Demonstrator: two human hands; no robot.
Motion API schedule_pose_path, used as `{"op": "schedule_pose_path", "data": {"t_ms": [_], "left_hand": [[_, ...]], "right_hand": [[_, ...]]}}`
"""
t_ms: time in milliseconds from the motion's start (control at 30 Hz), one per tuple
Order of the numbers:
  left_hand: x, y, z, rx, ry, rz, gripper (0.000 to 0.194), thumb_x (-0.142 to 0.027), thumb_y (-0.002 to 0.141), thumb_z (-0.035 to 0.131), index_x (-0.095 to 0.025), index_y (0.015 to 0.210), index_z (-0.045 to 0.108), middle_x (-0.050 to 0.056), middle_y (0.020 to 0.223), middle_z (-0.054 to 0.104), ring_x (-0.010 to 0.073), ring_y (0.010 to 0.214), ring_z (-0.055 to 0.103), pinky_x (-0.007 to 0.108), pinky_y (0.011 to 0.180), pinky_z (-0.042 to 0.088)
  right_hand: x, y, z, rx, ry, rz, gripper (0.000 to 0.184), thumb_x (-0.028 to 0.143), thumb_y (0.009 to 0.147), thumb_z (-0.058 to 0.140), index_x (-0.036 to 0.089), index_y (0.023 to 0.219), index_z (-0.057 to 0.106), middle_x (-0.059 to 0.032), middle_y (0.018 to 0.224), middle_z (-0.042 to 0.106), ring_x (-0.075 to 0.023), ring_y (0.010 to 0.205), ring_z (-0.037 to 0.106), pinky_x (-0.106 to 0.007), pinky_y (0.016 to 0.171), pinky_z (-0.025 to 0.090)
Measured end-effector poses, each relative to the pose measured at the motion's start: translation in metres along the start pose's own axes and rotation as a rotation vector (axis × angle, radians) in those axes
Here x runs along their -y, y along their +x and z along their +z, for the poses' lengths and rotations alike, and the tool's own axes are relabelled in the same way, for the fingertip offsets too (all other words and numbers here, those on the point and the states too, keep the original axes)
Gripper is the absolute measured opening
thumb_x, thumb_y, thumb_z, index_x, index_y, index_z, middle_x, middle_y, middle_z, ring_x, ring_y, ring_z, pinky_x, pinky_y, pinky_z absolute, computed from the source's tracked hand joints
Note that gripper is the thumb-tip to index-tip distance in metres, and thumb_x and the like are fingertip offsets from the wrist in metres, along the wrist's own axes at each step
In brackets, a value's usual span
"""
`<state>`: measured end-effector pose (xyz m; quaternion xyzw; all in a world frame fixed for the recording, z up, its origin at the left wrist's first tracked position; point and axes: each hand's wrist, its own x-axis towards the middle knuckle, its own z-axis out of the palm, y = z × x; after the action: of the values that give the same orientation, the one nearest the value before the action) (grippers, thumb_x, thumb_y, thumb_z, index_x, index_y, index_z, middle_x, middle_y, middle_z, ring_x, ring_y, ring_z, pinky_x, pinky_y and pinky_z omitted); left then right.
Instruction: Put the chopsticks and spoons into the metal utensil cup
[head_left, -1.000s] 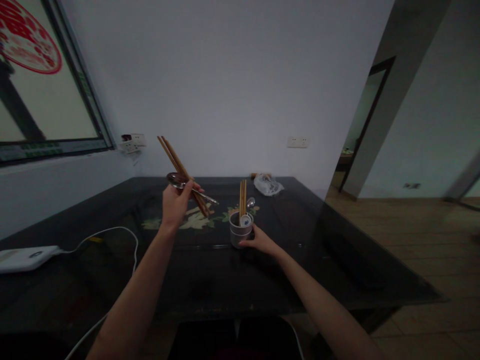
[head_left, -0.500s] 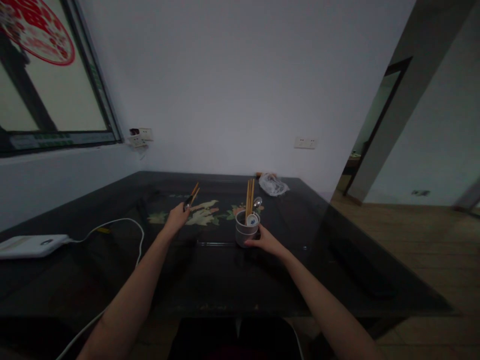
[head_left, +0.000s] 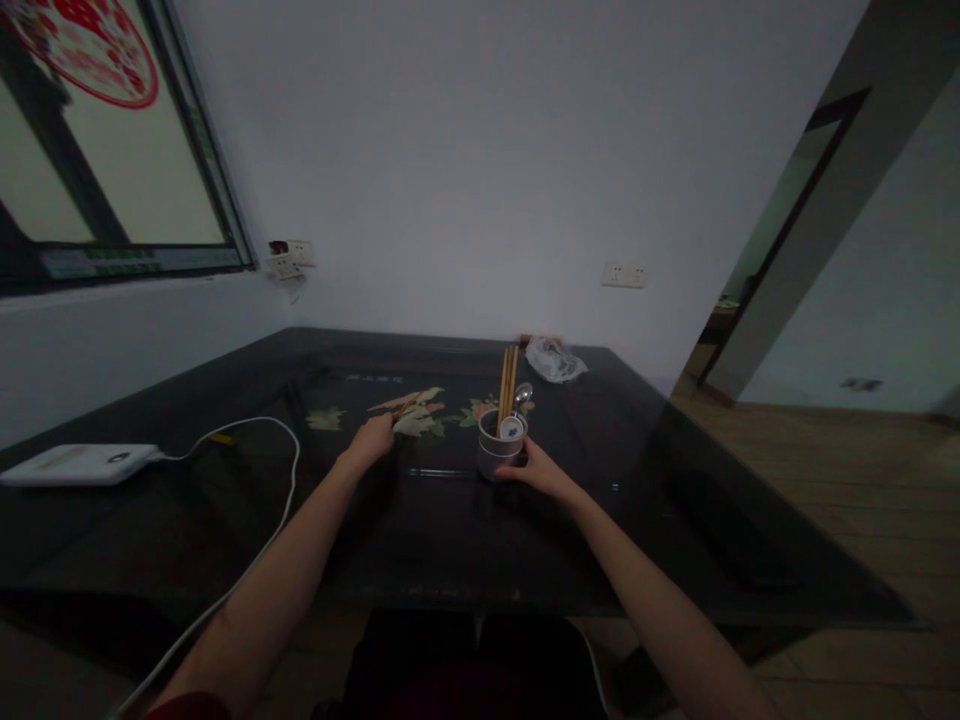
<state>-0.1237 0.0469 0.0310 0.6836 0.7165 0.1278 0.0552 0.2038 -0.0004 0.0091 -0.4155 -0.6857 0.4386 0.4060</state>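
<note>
My left hand (head_left: 373, 441) rests low on the dark glass table (head_left: 420, 540), fingers closed around wooden chopsticks (head_left: 401, 403) that lie almost flat on the tabletop, pointing away to the right. Whether the metal spoon is still in that hand I cannot make out. My right hand (head_left: 536, 468) holds the side of a small white cup (head_left: 499, 453) that stands upright in the middle of the table. In the cup stand two wooden chopsticks (head_left: 508, 381), a metal spoon (head_left: 522, 395) and a small white spoon (head_left: 511, 429).
A white device (head_left: 79, 464) with a white cable (head_left: 264, 478) lies at the table's left. A clear plastic bag (head_left: 556, 360) sits at the far edge by the wall. A window is at left, a doorway and wooden floor at right.
My left hand has come down from mid-air to the tabletop, bringing the chopsticks from upright to nearly flat. My right hand has stayed on the cup.
</note>
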Motion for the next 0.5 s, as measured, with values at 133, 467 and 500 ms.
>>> {"op": "schedule_pose_path", "data": {"t_ms": [133, 467, 500], "left_hand": [[-0.002, -0.001, 0.005, 0.036, 0.066, -0.027, 0.034, -0.021, 0.086, 0.038, -0.015, 0.111, 0.061, 0.019, 0.109, 0.065, 0.0276, 0.099, 0.064, 0.033, 0.082, 0.047], [-0.014, -0.014, -0.006, 0.033, 0.115, -0.042, 0.034, -0.027, 0.088, 0.037, -0.018, 0.11, 0.061, 0.017, 0.108, 0.065, 0.0298, 0.1, 0.063, 0.039, 0.081, 0.048], [-0.014, -0.015, -0.006, 0.038, 0.111, -0.05, 0.034, -0.027, 0.088, 0.038, -0.019, 0.111, 0.061, 0.016, 0.109, 0.065, 0.0303, 0.1, 0.063, 0.039, 0.08, 0.049]], "right_hand": [[0.0, 0.0, 0.0, 0.019, 0.01, 0.014, 0.077, 0.032, 0.055, 0.083, 0.016, 0.122, 0.049, -0.0117, 0.122, 0.059, -0.0263, 0.113, 0.055, -0.045, 0.102, 0.038], [-0.002, 0.001, 0.0, 0.019, 0.001, 0.002, 0.074, 0.032, 0.055, 0.082, 0.017, 0.12, 0.05, -0.0106, 0.12, 0.06, -0.0254, 0.111, 0.056, -0.043, 0.101, 0.04], [-0.002, 0.001, 0.0, 0.024, 0.005, 0.002, 0.074, 0.032, 0.056, 0.082, 0.017, 0.12, 0.049, -0.011, 0.12, 0.06, -0.0254, 0.111, 0.056, -0.043, 0.1, 0.04]]}}
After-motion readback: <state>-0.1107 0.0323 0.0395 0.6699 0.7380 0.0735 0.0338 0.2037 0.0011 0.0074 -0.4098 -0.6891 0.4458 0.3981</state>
